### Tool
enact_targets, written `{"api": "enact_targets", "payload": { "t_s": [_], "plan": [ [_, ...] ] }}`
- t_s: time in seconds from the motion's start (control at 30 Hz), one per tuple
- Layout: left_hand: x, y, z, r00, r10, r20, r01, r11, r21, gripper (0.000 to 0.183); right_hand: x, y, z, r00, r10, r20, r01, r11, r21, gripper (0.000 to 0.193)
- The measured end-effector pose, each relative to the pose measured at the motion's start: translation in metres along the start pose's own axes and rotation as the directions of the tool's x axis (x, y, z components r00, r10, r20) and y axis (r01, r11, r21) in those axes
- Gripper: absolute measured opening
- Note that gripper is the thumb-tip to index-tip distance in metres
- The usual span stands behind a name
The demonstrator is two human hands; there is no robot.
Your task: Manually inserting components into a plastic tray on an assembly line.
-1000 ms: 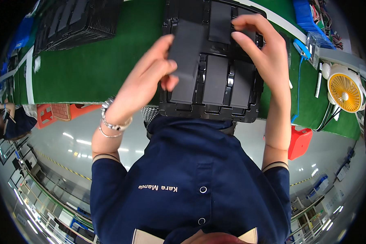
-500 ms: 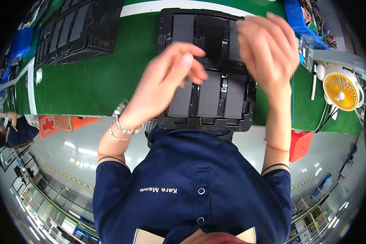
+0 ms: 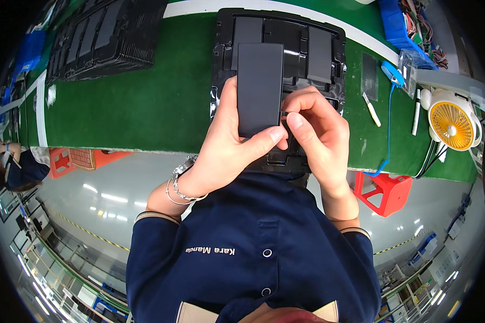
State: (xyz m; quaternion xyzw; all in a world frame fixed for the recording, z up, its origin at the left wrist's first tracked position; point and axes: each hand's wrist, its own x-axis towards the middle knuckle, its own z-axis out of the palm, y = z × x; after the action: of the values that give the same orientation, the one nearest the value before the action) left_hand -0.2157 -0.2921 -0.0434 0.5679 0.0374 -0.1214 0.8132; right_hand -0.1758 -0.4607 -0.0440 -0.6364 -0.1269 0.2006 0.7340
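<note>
A dark grey, flat rectangular block [image 3: 260, 89] is raised over the black plastic tray [image 3: 222, 48], its long side pointing away from me. My left hand [image 3: 234, 132] grips its near end, thumb across the lower corner and fingers underneath. At the block's right edge, my right hand [image 3: 318, 132] has its thumb and index finger pinched together around a tiny dark bit I cannot make out. Similar grey blocks lie in the tray's far compartments, one at the far right [image 3: 320, 56] and one at the far left [image 3: 248, 28]. Both hands and the held block hide the near compartments.
A stack of black trays [image 3: 99, 40] stands at the far left of the green table [image 3: 183, 102]. To the right are a white pen-like tool [image 3: 371, 110], a blue coiled cord [image 3: 389, 121], a white-and-yellow fan [image 3: 451, 124] and a blue bin of wires [image 3: 396, 27]. Red stools [image 3: 390, 194] stand below.
Both hands have come down and together from above the tray. My left hand now holds a grey block lifted from it, and my right hand has closed beside the block's edge.
</note>
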Motion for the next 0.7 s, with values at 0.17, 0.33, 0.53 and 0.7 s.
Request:
{"api": "enact_targets", "payload": {
  "t_s": [0.17, 0.33, 0.53, 0.7],
  "plan": [
    [-0.003, -0.004, 0.004, 0.998, -0.007, -0.066, 0.004, 0.999, -0.042, 0.062, -0.001, 0.006, -0.001, 0.994, -0.106, -0.008, 0.103, 0.98, -0.169, 0.006],
    [-0.001, -0.019, 0.002, 0.966, 0.254, -0.053, -0.221, 0.912, 0.346, 0.061, -0.002, 0.008, 0.002, 0.93, -0.367, 0.015, 0.332, 0.822, -0.463, 0.005],
    [-0.007, -0.019, -0.001, 0.977, 0.21, -0.027, -0.179, 0.885, 0.43, 0.06, -0.004, 0.01, -0.004, 0.985, -0.17, 0.014, 0.17, 0.972, -0.163, 0.009],
    [-0.009, -0.019, 0.002, 0.987, 0.155, -0.03, -0.136, 0.933, 0.334, 0.06, -0.007, 0.01, 0.0, 0.998, -0.05, 0.024, 0.048, 0.996, 0.076, 0.011]
  ]
}}
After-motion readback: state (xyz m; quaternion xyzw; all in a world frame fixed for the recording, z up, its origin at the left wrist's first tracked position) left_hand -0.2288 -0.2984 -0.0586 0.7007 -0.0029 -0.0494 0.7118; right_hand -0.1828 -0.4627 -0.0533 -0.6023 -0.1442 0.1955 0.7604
